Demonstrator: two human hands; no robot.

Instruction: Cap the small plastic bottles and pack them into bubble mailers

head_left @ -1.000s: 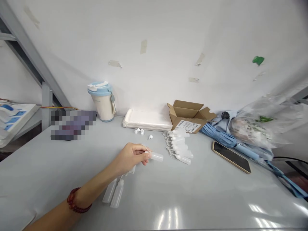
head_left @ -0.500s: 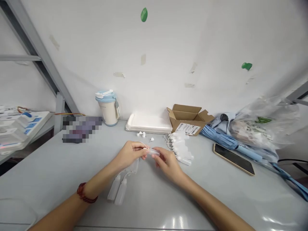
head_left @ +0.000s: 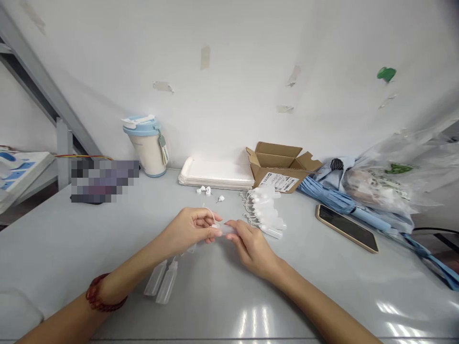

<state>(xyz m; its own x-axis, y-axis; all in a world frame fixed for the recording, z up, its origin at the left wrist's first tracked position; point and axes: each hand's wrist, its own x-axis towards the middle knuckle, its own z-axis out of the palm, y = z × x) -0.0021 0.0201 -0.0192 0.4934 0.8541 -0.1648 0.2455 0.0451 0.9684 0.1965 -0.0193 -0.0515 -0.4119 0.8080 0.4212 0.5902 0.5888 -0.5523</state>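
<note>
A small translucent plastic bottle [head_left: 226, 230] is held level between my two hands above the table. My left hand [head_left: 199, 224] pinches its neck end, where a white cap and a thin white strip stick up. Around the body of the bottle, the fingers of my right hand [head_left: 249, 241] are closed. Two similar bottles [head_left: 167, 284] lie on the table near my left forearm, with another partly hidden under my left hand. Beyond my right hand lies a row of bottles [head_left: 265, 210] with thin white strips. Several small white caps [head_left: 207, 191] sit farther back.
Along the wall stand a blue-lidded cup [head_left: 148, 150], a stack of white trays [head_left: 217, 174] and an open cardboard box [head_left: 279, 174]. To the right lie a phone [head_left: 346, 228], a folded blue umbrella [head_left: 333, 198] and a clear plastic bag [head_left: 383, 184]. A blurred-out item [head_left: 103, 181] lies left.
The camera view has shifted, so most background things appear higher and, at left, farther left. Both hands still hold the bottle; my left fingers have shifted at its neck, and the strip now stands more upright.
</note>
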